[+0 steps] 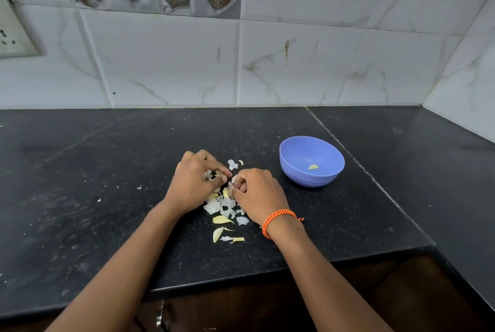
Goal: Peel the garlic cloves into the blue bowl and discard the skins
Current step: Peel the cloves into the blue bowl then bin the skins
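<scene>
Garlic cloves (221,220) and torn white skins (219,205) lie in a loose heap on the black desk (107,171), near the middle of its near half, with two pale yellow cloves at the near edge of the heap and a few white flakes scattered to the left. Both hands meet over the far side of the heap: the left hand (194,180) has its fingers curled and its thumb and forefinger pinched together on a small piece of garlic, and the right hand (257,192) is likewise curled, its fingertips pinching a pale scrap just beside the left hand's fingertips; whether the two hold one clove or separate bits is too small to tell. An orange braided band (278,220) circles the right wrist. To the right and slightly farther off stands the blue bowl (297,168), upright and apart from the heap, with a single peeled clove (312,167) resting on its inner bottom. Behind the desk rises a wall of marbled white tiles (294,63), with a switch plate (13,31) at far left
</scene>
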{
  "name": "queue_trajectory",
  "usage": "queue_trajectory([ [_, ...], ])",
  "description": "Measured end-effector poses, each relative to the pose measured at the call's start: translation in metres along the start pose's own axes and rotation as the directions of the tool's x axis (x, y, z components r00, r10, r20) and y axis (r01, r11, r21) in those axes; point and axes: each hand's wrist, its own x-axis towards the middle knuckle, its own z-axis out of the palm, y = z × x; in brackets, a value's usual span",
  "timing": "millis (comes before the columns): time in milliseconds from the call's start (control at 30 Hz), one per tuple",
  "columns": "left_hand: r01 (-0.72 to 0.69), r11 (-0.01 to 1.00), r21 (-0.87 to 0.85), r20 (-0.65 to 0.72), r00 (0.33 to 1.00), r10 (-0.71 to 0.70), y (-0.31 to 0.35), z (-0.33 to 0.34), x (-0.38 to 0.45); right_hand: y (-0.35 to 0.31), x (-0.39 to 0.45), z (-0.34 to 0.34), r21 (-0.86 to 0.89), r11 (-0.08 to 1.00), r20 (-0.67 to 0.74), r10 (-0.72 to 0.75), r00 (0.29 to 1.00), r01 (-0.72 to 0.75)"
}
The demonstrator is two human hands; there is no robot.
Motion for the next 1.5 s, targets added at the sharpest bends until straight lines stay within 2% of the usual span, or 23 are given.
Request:
queue_trajectory([
  [167,-0.011,1.000,-0.023,-0.031,0.999,0.010,0.003,0.000,-0.002,0.004,0.001,-0.001,0.012,1.000,-0.025,-0.010,1.000,0.010],
  [300,-0.049,0.988,-0.144,-0.050,0.998,0.042,0.011,-0.005,-0.003,0.012,0.003,-0.005,0.238,0.971,-0.132,0.005,0.991,0.027],
  [400,-0.091,0.972,-0.215,0.005,0.996,0.094,0.021,-0.006,-0.006,0.019,0.002,-0.003,0.306,0.945,-0.227,-0.040,0.973,0.111],
  [567,-0.020,0.972,-0.236,0.035,0.999,0.029,0.024,-0.004,-0.008,0.024,-0.004,0.002,0.314,0.922,-0.328,-0.120,0.937,0.228],
  [667,0.004,0.960,-0.281,0.053,0.999,0.011,0.023,-0.004,-0.007,0.026,-0.004,0.008,0.387,0.888,-0.346,-0.108,0.932,0.247],
  [833,-0.063,0.930,-0.362,0.083,0.992,0.099,0.020,-0.005,-0.006,0.028,-0.004,0.007,0.566,0.784,-0.318,-0.077,0.945,0.255],
  [1000,-0.052,0.885,-0.462,0.120,0.986,0.120,0.020,-0.005,-0.005,0.030,-0.004,0.003,0.670,0.706,-0.270,-0.058,0.961,0.230],
  [1167,-0.036,0.929,-0.369,0.089,0.993,0.074,0.015,-0.005,-0.004,0.031,-0.007,-0.001,0.729,0.644,-0.284,-0.027,0.958,0.234],
  [1333,-0.059,0.964,-0.260,-0.030,0.998,0.053,0.017,-0.003,-0.004,0.029,-0.008,0.002,0.683,0.696,-0.312,0.002,0.950,0.223],
  [1500,-0.053,0.986,-0.161,-0.036,0.998,0.047,0.017,-0.003,-0.005,0.030,-0.008,0.002,0.642,0.734,-0.348,0.021,0.937,0.221],
])
